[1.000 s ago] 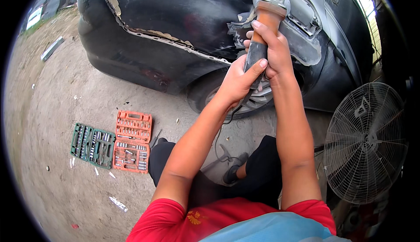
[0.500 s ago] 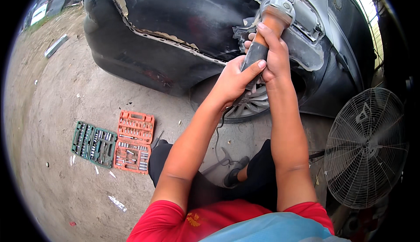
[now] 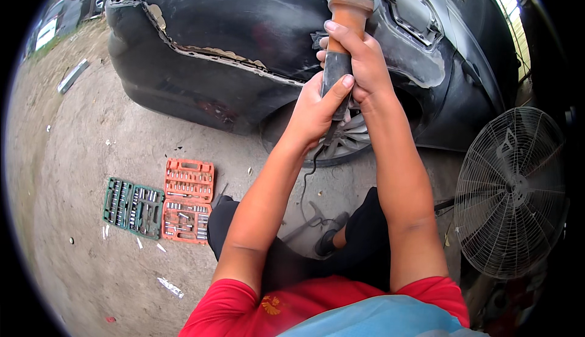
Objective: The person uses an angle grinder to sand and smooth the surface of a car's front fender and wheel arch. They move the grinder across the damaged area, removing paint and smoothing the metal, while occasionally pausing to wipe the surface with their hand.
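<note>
Both my hands grip an orange and black angle grinder [image 3: 348,21], its grey head pointing away from me. My left hand [image 3: 317,106] is closed around the rear of the black handle, thumb on top. Farther forward, my right hand [image 3: 365,60] wraps the orange body from the right side. The grinder's head lies over the rear side panel of a dark car [image 3: 244,26], near the fuel flap recess. Whether the disc touches the panel is hidden. A power cord [image 3: 304,184] hangs from the handle to the ground. Bare grey, sanded patches [image 3: 420,69] show on the panel.
On the ground at left lie a green socket set case [image 3: 133,208] and an orange one [image 3: 187,200], both opened. A large wire-caged fan [image 3: 512,194] stands at right. The car's wheel [image 3: 347,139] is below my hands. A metal bar [image 3: 73,76] lies far left.
The grinder and both my hands have shifted left and slightly away from me along the panel. Its head now covers a spot farther left. My grip stays the same.
</note>
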`<state>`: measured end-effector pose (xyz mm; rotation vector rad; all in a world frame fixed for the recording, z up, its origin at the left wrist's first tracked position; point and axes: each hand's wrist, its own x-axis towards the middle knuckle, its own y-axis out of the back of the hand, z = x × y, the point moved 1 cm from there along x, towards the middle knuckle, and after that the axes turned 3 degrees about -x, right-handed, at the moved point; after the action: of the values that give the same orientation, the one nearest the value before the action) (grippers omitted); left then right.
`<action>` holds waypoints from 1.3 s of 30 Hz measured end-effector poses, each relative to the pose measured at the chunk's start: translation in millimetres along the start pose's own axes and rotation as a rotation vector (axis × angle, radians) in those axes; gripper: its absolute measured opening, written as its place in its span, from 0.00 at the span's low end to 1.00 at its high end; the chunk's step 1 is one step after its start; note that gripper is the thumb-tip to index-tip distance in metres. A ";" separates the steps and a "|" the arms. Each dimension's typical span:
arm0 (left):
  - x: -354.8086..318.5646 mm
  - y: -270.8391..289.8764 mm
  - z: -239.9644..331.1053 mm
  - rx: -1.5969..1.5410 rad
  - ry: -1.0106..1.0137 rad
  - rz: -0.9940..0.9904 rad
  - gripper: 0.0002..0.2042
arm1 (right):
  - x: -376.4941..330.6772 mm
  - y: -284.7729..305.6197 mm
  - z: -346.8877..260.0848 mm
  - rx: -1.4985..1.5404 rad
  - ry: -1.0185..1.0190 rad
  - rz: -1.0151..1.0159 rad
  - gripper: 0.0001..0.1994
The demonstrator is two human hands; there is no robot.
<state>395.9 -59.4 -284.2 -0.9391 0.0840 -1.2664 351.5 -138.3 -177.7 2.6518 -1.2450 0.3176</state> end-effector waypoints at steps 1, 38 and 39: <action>-0.3 0.0 1.0 0.021 0.001 -0.008 0.23 | -1.5 1.4 0.4 0.025 -0.005 0.020 0.23; -9.9 5.4 8.3 0.002 0.037 -0.031 0.24 | -9.0 -2.7 5.7 0.069 -0.032 0.075 0.23; -9.0 5.3 7.0 -0.002 0.061 -0.045 0.24 | -9.9 3.4 8.8 0.089 -0.019 0.098 0.23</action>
<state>400.7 -48.0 -287.0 -0.9082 0.1126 -1.3372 343.7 -135.4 -188.5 2.6788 -1.4013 0.3718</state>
